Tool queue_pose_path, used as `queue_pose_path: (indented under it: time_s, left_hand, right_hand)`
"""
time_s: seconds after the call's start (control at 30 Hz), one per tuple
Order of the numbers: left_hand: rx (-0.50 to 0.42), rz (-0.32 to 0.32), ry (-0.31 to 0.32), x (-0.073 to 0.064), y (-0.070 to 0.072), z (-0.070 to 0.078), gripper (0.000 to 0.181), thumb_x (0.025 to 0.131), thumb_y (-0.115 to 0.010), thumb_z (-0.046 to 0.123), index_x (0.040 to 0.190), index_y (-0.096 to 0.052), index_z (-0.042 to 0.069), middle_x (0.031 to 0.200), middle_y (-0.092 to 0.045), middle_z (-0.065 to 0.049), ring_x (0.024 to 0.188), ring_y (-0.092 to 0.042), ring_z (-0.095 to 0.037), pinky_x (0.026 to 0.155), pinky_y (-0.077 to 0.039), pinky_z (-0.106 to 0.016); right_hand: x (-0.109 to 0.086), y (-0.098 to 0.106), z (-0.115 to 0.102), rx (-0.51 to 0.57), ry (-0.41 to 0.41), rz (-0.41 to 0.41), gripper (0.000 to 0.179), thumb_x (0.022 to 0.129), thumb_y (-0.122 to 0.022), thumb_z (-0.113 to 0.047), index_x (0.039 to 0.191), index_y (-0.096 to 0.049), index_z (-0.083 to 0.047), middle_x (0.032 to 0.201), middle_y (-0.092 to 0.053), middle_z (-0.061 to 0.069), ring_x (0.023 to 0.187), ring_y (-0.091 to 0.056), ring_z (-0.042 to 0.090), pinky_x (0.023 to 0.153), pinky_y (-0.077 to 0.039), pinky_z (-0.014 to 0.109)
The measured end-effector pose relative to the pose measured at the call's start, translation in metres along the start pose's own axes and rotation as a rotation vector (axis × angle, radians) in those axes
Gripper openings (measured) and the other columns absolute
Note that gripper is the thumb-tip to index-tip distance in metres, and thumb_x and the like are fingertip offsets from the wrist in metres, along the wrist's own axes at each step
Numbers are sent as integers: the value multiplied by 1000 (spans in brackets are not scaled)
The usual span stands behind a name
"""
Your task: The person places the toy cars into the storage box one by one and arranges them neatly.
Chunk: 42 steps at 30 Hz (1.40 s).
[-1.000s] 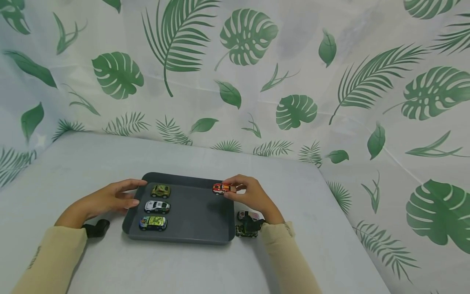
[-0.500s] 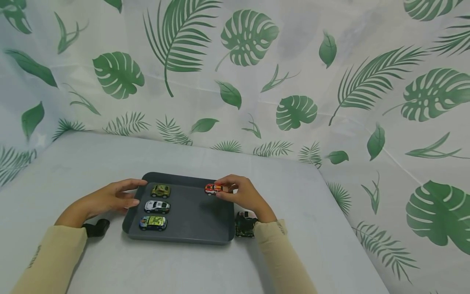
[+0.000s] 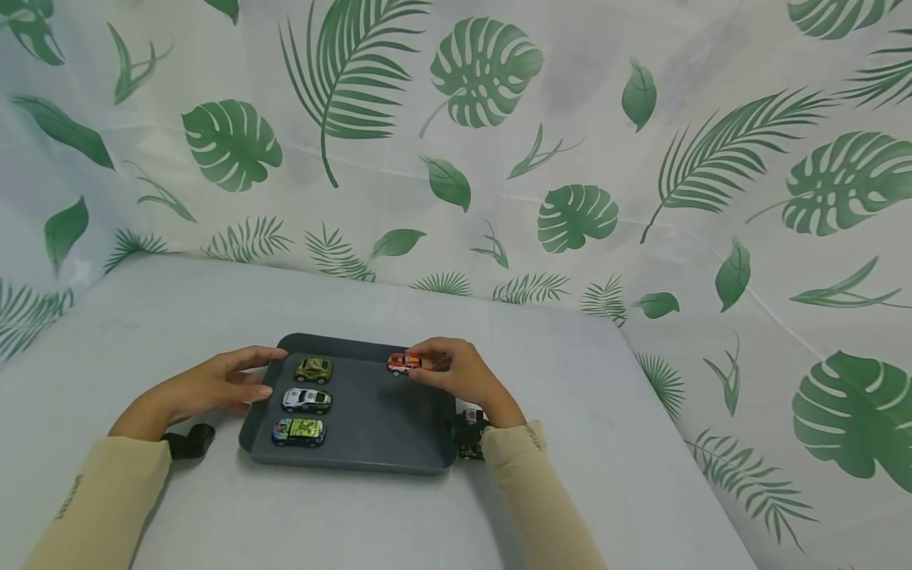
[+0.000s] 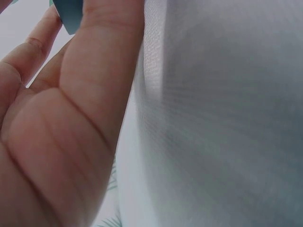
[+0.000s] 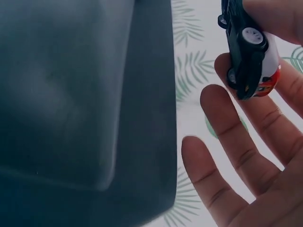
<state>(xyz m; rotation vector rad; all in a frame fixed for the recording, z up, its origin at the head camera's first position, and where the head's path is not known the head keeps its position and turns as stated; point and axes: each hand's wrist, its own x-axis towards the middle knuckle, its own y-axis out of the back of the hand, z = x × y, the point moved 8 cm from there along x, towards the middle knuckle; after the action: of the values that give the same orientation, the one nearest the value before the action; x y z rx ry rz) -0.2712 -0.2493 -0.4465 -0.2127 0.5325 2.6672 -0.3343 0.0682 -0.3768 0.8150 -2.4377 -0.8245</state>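
In the head view, a dark grey tray (image 3: 370, 423) lies on the white table. My left hand (image 3: 199, 389) touches its left rim with fairly straight fingers and thumb; a small piece of the tray (image 4: 71, 13) shows beyond the hand in the left wrist view. My right hand (image 3: 459, 372) pinches a red and white toy car (image 3: 400, 363) above the tray's far right part. Its dark underside and wheels face the right wrist camera. Down the tray's left side stand a green camouflage car (image 3: 313, 370), a white car (image 3: 306, 400) and a yellow-green car (image 3: 298, 432).
Beside the tray's right edge, more toy cars (image 3: 471, 451) sit partly hidden by the right wrist and its dark strap. A leaf-printed cloth (image 3: 442, 237) hangs behind and to the right of the table (image 3: 570, 443).
My right hand has moved left over the tray, carrying the red and white toy car with it. The left hand, the tray and the three cars on it have stayed in place.
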Motion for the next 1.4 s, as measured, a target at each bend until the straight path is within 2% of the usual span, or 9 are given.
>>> queue_pose_path:
  time_s: [0.4,0.8,1.13,1.4]
  left_hand:
    - [15,3,-2,-1,1,-2,79,105,-74,24,167,-32,0,169,-26,-40,149,-36,-63,99,-59,-54]
    - [-3,-1,-2,0,-1,-3,79,105,-74,23,167,-31,0,169,-25,-40,150,-35,-64,100,-59,-56]
    - [-3,0,5,1,1,-2,79,105,-75,24,167,-31,0,169,-27,-39,150,-36,-63,100,-59,-54]
    - [-4,-1,0,1,1,-1,79,105,-74,24,167,-32,0,169,-26,-39,149,-36,-63,101,-58,-56]
  right_hand:
    - [10,-14,7,-21,-96,-20,28,97,-82,-8,123,-78,1,115,-78,14,91,-73,16,85,-60,33]
    - [19,-26,9,-76,-155,-5,26,94,-85,-10,119,-81,-3,109,-79,8,87,-67,8,82,-56,29]
    - [25,-35,12,-108,-175,-2,25,93,-86,-9,117,-82,-4,103,-79,7,85,-67,10,78,-55,29]
    - [29,-43,17,-113,-212,-21,25,92,-86,-10,116,-82,-4,93,-76,4,76,-59,8,71,-50,26]
